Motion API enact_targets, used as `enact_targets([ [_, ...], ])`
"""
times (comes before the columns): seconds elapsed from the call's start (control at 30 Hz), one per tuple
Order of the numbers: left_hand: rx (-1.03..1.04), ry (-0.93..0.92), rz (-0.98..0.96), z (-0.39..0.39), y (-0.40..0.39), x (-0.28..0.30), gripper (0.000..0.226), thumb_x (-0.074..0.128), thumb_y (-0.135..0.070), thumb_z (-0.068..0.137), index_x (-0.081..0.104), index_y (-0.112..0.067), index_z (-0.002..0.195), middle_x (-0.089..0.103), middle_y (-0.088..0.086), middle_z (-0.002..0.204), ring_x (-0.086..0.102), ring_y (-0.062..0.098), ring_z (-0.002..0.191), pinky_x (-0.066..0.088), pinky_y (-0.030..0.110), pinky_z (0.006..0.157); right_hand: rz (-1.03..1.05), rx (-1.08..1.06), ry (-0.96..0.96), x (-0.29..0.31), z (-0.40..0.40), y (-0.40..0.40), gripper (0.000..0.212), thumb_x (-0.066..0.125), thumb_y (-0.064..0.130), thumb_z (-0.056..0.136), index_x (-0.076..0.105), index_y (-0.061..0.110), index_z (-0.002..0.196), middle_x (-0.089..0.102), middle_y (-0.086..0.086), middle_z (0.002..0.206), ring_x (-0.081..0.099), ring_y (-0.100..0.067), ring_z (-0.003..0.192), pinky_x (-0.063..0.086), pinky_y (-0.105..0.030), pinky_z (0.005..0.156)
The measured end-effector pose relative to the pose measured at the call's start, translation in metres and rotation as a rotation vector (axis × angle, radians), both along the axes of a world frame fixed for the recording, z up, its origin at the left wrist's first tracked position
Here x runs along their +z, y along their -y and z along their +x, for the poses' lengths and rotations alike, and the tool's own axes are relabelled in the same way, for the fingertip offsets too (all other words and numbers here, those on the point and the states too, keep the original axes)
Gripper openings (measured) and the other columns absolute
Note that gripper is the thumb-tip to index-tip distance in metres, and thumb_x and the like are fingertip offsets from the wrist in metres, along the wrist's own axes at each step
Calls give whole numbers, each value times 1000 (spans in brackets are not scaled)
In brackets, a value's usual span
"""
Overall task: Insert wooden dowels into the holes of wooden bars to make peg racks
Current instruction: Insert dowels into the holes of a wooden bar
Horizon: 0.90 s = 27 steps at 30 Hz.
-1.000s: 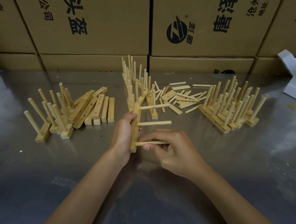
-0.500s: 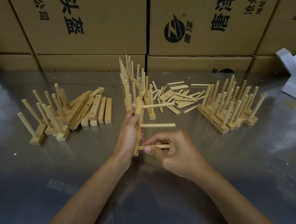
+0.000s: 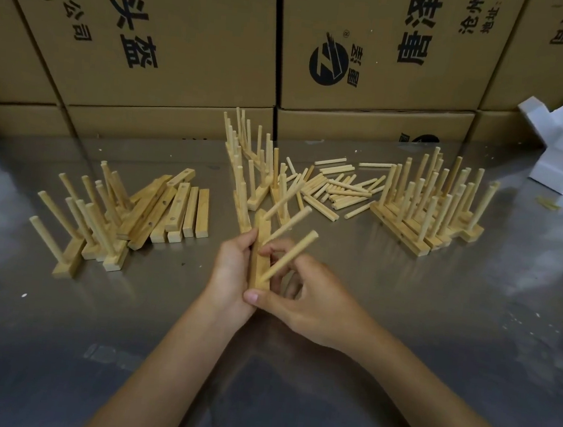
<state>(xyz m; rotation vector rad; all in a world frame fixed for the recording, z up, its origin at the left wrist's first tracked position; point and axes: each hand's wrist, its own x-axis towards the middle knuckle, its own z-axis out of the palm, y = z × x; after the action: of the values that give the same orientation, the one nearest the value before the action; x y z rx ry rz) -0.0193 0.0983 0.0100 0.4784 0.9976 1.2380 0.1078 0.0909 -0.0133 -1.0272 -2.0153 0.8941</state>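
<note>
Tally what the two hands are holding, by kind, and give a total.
wooden bar: 1
dowels set in that bar: 3
Total: 4

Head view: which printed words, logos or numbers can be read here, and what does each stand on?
"P头盔": left brown cardboard box, black print.
"有限公司": same box, smaller line, partly cut off.
Round black "Z" logo with ®: middle brown cardboard box.
"沧州" and "地址:": same box, small, rest cut off.
Large characters beside them: cropped, uncertain.
Right brown cardboard box: print cropped, unreadable.
Wooden parts: no text.
</note>
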Motion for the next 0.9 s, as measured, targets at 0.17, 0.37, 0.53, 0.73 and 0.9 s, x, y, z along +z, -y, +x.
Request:
enact_targets([
  [0.17,-88,-80,22,2,0,1,43,33,-26,106,70,-5,105,71,12,89,68,20,66,57,29,60,65,-53,11,-2,4,-5,39,68,47,72,59,40,110,65,12,78,64,-9,66,57,-29,63],
  [0.37,-52,-532,44,-13,-15,-1,22,41,-16,106,55,-7,120,68,16,113,65,27,94,55,30,73,16,-201,210,-7,25,-21,31,67,40,71,59,35,100,62,14,67,60,-8,61,52,-31,59],
  [0.53,57,-655,48,-31,-24,-3,26,43,-12,104,63,-10,121,64,10,102,59,17,71,49,22,49,18,-212,242,-15,25,-33,23,73,30,81,61,25,101,61,1,71,59,-12,62,53,-44,66],
  [0.73,174,-687,49,-44,-27,-3,30,45,-3,95,69,-18,105,66,4,91,57,15,67,44,25,55,27,-426,238,-21,20,-57,42,79,45,78,61,28,112,59,7,80,57,-11,73,49,-36,66],
  [0.9,355,-707,93,-57,-29,-5,33,42,-4,95,69,-23,95,60,0,84,51,13,67,39,26,59,40,-563,354,-19,6,-81,46,71,62,79,67,34,115,62,12,93,61,-14,95,34,-26,64],
])
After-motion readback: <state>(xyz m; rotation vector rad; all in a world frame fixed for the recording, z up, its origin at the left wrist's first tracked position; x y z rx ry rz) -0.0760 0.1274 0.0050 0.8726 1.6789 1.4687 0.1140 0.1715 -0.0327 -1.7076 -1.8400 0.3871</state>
